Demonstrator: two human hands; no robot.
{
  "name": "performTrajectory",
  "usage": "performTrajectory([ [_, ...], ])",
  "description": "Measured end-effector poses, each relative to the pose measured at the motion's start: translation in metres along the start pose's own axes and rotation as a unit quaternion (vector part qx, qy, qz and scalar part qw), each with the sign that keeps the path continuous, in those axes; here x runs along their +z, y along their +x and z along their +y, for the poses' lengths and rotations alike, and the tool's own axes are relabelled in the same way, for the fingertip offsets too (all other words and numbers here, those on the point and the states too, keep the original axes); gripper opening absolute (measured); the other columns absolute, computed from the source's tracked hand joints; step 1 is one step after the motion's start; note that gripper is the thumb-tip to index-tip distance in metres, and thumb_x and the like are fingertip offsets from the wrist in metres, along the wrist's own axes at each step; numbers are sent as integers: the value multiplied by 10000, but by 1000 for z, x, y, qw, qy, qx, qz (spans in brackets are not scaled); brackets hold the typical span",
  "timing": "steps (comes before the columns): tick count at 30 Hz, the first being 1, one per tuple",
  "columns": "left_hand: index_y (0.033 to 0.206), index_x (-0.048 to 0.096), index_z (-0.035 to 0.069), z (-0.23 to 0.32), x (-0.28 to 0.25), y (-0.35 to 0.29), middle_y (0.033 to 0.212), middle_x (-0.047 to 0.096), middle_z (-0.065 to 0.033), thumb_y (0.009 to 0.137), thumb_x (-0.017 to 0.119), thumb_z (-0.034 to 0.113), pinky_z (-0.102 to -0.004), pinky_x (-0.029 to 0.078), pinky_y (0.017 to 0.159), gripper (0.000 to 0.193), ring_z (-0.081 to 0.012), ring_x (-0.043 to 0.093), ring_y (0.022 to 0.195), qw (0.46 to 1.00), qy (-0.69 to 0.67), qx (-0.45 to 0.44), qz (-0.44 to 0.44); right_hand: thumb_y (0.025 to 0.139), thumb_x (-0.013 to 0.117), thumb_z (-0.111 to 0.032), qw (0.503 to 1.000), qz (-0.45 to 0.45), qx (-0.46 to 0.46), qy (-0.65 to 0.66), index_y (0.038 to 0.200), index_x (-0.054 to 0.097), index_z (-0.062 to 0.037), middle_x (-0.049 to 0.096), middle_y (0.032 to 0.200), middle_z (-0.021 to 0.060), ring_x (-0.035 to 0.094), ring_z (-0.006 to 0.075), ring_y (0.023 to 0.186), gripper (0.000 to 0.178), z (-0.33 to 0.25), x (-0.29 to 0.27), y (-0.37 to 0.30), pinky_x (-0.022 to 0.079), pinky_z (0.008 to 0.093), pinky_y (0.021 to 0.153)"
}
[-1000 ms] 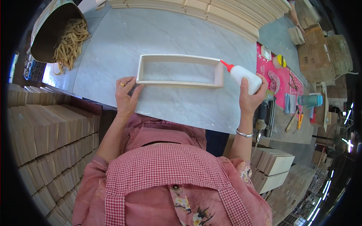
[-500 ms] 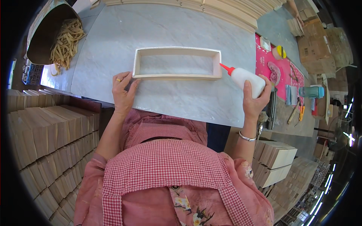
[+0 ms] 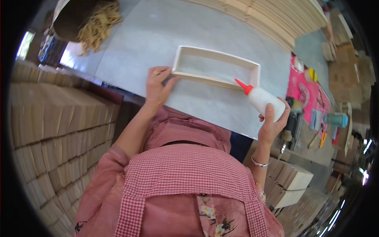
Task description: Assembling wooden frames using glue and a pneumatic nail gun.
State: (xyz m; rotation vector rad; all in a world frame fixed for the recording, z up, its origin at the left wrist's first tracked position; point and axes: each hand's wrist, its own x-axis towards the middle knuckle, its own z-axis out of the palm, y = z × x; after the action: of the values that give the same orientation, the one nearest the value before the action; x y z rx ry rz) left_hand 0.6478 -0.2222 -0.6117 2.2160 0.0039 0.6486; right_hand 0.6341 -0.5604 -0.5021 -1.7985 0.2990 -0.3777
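Your L hand is at the frame, thumb & fingers against its near L corner; that grip's part-open, thumb & forefinger spread, can't tell if it's actually pinching. Your R hand has its grip wrapped round the white bottle, thumb one side, fingers the other. Bottle's tilted, red nozzle pointing up-L, tip by the frame's near wall toward the R end; can't tell if it's touching.

Frame's a long open rectangle, pale wood, lying on the grey surface in front of you, slightly angled, R end nearer you. Far L: strips spilling out of a dark-mouthed bag. Far side: stacked boards. R: pink mat w/ yellow roll, & blue-green jar nearby. Wood blocks piled to your L.
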Motion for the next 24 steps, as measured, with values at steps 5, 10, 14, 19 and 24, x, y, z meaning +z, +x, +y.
performTrajectory([
  [5, 1179, 742, 85, 0, 1, -2, 1048, 660, -61, 793, 786, 117, -325, 473, 875, 390, -235, 547, 991, 1000, -8, 3, 15, 843, 724, -140, 989, -127, -63, 36, 1282, 499, -52, 576, 1138, 133, 587, 217, 920, 501, -1, 77, -29, 515, 320, 796],
  [10, 1184, 742, 91, 3, -3, -1, 1039, 657, -55, 791, 784, 120, -320, 469, 866, 397, -231, 543, 977, 1000, -12, -8, -3, 831, 749, -108, 976, -190, -80, 72, 1286, 489, -53, 589, 1130, 131, 597, 220, 921, 526, -6, 115, -42, 516, 318, 797],
  [14, 1183, 744, 93, 1, -2, -2, 1029, 655, -52, 795, 779, 124, -315, 466, 857, 391, -226, 541, 970, 1000, -11, -8, -8, 831, 763, -118, 972, -182, -149, 22, 1280, 492, -46, 598, 1112, 134, 600, 218, 909, 530, -1, 123, -43, 517, 322, 793],
  [19, 1185, 744, 94, 2, -4, -1, 1021, 657, -53, 799, 778, 126, -312, 465, 854, 389, -224, 542, 971, 1000, -12, -14, -4, 835, 763, -126, 974, -161, -160, -2, 1275, 494, -40, 604, 1103, 137, 604, 224, 902, 523, -2, 114, -40, 517, 328, 794],
  [24, 1181, 744, 88, 1, -3, 0, 1019, 660, -52, 803, 777, 128, -312, 467, 859, 382, -223, 542, 972, 1000, -3, -13, -11, 835, 765, -136, 977, -127, -168, -42, 1271, 500, -40, 608, 1120, 135, 606, 235, 910, 519, -3, 94, -33, 515, 329, 800],
])
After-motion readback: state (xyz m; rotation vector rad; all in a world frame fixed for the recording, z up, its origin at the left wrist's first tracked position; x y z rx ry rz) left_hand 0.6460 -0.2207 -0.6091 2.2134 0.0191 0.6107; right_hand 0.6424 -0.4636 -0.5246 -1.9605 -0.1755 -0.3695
